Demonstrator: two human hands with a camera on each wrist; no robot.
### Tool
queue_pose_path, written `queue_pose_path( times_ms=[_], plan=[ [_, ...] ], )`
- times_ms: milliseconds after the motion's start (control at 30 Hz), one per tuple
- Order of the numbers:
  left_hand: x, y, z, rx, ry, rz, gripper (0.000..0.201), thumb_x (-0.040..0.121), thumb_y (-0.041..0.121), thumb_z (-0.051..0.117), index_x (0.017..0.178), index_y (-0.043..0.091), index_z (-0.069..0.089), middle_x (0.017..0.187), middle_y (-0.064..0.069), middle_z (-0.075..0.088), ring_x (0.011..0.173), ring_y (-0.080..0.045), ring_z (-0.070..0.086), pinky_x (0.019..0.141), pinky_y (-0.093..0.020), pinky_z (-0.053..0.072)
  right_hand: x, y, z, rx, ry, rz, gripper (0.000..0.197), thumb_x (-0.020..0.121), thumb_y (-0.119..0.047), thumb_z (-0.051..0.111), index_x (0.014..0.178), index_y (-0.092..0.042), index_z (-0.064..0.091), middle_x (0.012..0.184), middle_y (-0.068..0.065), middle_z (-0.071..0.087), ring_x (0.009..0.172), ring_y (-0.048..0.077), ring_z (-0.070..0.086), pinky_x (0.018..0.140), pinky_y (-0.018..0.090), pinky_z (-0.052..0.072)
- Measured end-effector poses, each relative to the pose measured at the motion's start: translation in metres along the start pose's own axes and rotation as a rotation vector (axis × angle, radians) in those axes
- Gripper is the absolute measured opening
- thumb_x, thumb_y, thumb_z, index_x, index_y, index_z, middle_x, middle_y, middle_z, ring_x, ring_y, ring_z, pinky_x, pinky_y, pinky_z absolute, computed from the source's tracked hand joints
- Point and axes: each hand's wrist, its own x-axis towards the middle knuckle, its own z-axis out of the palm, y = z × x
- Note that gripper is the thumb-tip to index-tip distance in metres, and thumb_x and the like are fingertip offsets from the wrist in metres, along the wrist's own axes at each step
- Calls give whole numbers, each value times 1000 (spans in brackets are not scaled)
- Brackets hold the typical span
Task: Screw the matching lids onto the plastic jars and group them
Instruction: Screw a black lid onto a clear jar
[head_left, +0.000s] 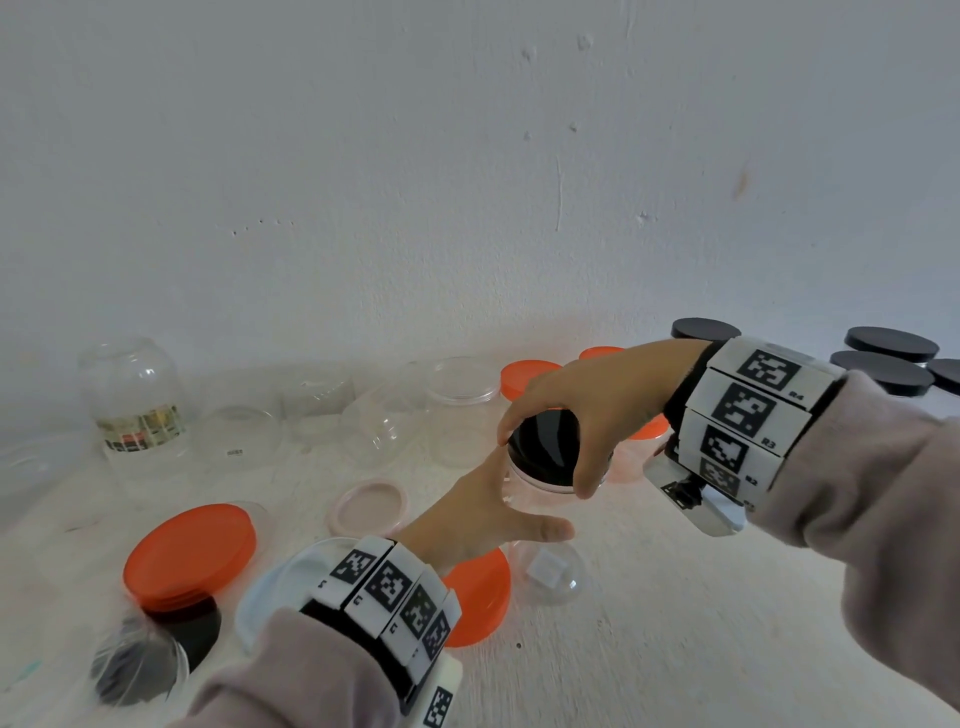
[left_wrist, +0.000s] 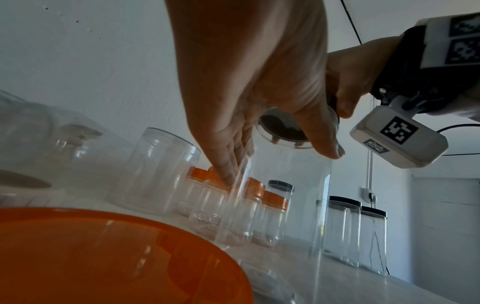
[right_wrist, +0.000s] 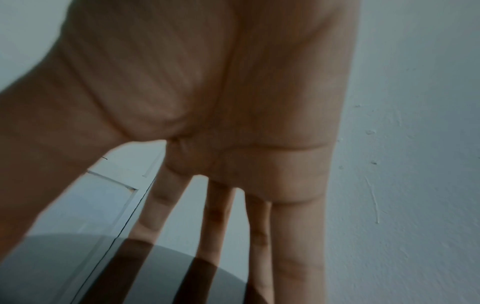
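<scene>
Hands both on clear jar (head_left: 537, 496), upright mid-tabletop (head_left: 675, 597), black lid (head_left: 545, 447) on its mouth. Right hand (head_left: 597, 400) over lid, fingers (head_left: 506, 434) and thumb curled round rim, grasping it. Left hand (head_left: 478, 514) reaches in from 7 o'clock, fingers and thumb wrapped round jar wall. Orange-lidded jars (head_left: 524, 376) at 12 o'clock, black-lidded jars (head_left: 891, 345) at 2 o'clock. Loose orange lid (head_left: 189, 553) at 8 o'clock, pink lid (head_left: 370, 506) at 9 o'clock, open jars (head_left: 457, 410) at 10 o'clock.

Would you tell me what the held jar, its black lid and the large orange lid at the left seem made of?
The jar looks like clear plastic: see-through, thin-walled, glossy. The black lid is probably plastic: smooth, reflecting light. The orange lid likewise: opaque, smooth, slight sheen.
</scene>
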Motion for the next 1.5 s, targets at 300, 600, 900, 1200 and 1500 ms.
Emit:
queue_pose_path(
  times_ms=[300,600,900,1200,1500],
  plan=[
    [-2,0,2,-30,-8,10,85,72,30,82,136,47,28,133,27,45,125,3,40,89,-6,31,1,6,2,29,16,-6,75,68,-37,83,130,-53,44,119,-24,40,111,5,41,94,30,43],
    [-1,0,1,-32,-16,16,88,73,28,82,141,41,27,137,23,43,127,1,38,93,-11,32,1,10,5,88,17,-51,73,69,-31,82,128,-54,45,127,-25,41,118,3,40,102,35,42],
    [-2,-1,2,-16,-5,23,80,72,31,81,131,50,31,122,35,46,111,16,41,83,-1,32,3,15,8,72,76,-73,73,66,-42,84,128,-56,46,109,-38,41,103,-10,41,92,23,39],
    [-2,-2,2,-15,7,6,74,72,30,82,123,55,35,119,36,49,103,27,41,79,1,35,5,15,14,55,137,-79,68,70,-49,79,130,-51,47,107,-37,42,104,-8,41,84,16,35],
    [-2,-1,3,6,17,-18,90,71,32,83,144,36,31,140,17,45,131,-6,39,111,-34,33,4,4,6,-52,48,105,75,63,-65,72,130,-51,40,113,-17,46,102,24,62,88,41,53]
  ],
)
